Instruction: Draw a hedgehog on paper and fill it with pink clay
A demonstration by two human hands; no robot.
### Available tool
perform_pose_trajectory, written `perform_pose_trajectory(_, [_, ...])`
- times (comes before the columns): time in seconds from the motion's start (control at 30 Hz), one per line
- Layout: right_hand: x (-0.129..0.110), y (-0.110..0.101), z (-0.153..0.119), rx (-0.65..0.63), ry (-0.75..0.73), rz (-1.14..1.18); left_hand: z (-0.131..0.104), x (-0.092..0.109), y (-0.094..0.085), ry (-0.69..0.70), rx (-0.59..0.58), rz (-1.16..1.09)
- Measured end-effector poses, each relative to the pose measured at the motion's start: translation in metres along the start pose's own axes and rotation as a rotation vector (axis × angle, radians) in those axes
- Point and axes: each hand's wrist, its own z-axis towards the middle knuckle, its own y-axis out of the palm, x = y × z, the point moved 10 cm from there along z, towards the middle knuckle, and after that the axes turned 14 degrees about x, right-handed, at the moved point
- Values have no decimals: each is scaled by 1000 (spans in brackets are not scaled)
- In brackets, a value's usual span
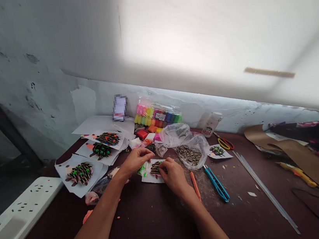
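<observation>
My left hand (136,161) is raised just left of a small white card (146,179), its thumb and fingertips pinched together; whatever they hold is too small to make out. A bit of bright green modelling clay (143,171) in clear wrap lies below those fingertips. On the card is a hedgehog figure (155,168) covered in dark striped seeds. My right hand (174,175) rests over the card's right side, fingers closed at the figure and hiding part of it. Any small thing in that grip is hidden. Beyond it, an open plastic bag (197,146) holds sunflower seeds (188,155).
Larger hedgehog pictures (81,173) on paper lie left. Coloured clay packs (159,116) stand against the wall near a phone (119,108). Rightward are an orange stick (195,185), a blue cutter (216,184), scissors (225,143), glue sticks (266,191) and a glue gun (298,173). A power strip (27,211) edges the left.
</observation>
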Motion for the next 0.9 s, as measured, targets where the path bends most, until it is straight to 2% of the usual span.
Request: perform_pose_trajectory(0.9, [-3, -3, 0, 32, -30, -44, -4, 5, -2, -35, 9, 18])
